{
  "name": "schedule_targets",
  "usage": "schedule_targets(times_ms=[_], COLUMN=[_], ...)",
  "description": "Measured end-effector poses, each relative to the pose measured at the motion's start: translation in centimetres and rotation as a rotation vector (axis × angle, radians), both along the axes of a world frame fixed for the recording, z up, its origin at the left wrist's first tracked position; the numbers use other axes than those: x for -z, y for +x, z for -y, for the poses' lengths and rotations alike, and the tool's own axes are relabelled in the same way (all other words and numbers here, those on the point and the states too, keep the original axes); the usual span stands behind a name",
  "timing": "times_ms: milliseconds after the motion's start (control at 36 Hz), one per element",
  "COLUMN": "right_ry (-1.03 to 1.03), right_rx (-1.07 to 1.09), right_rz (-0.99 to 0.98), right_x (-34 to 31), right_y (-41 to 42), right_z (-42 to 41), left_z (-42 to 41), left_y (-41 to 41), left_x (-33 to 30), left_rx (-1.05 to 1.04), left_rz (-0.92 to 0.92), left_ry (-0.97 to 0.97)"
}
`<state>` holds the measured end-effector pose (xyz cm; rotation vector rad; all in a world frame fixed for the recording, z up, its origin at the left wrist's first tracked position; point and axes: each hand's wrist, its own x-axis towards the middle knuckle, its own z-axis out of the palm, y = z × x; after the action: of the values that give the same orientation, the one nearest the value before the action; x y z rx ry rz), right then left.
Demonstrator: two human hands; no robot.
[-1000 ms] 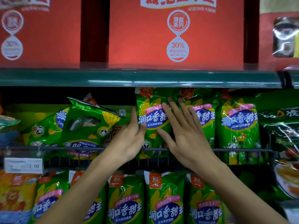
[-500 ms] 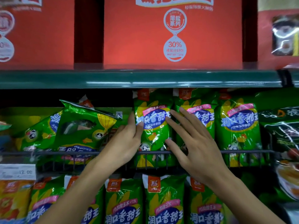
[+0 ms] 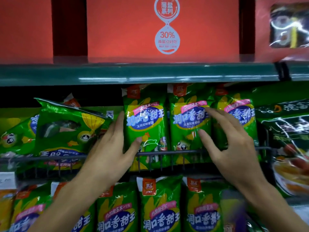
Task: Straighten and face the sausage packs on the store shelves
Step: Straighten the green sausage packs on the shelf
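A left hand [image 3: 108, 148] is gripping an upright green pack [image 3: 145, 124] by its left edge behind the wire rail [image 3: 167, 154], while the right hand [image 3: 230, 146], fingers spread and released, is touching the neighbouring pack [image 3: 189, 121] just rightward.

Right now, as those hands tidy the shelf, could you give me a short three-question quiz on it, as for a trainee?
1. True or false: the left hand grips the tilted green pack.
2. Which upright sausage pack do the right hand fingers rest on: (a) left, (b) middle?
3. What printed percentage shows on the red box above?

Key: 1 false; 2 b; 3 30%.
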<state>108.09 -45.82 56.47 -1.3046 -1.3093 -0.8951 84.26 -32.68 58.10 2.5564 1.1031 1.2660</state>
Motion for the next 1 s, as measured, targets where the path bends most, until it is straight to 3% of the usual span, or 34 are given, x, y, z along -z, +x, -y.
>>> schedule_targets(times_ms=[83,167,306,417,528,778,917,1000], right_ry=[0.000,-0.126,-0.324,-0.405,-0.463,-0.096,-0.088,-0.110], right_rx=[0.064,0.095,0.219,0.293,0.196,-0.014,-0.064,-0.256], right_rz=[-0.076,-0.136,-0.162,-0.168,-0.207,-0.135,-0.204,-0.269], right_x=[-0.2,-0.7,-2.5,-3.9,-4.7,-1.7,-1.0,-1.0], right_y=[0.9,0.5,0.1,0.8,1.3,2.1,1.5,0.8], right_z=[1.6,1.9,1.6,1.0,0.4,-0.1,0.7,0.9], left_z=[1.3,0.9,1.3,0.8,-0.1,-0.3,-0.3,-0.1], left_y=[0.2,1.4,3.7,5.1,5.7,5.5,5.7,5.8], left_x=[1.3,2.4,2.0,0.4,0.2,0.9,1.2,1.3], left_rx=[0.017,0.038,0.178,0.177,0.125,0.143,0.154,0.131], left_rz=[0.072,0.087,-0.021,-0.146,-0.197,-0.165,-0.094,-0.040], left_ry=[0.205,0.464,0.705,0.669,0.631,0.639,0.635,0.595])
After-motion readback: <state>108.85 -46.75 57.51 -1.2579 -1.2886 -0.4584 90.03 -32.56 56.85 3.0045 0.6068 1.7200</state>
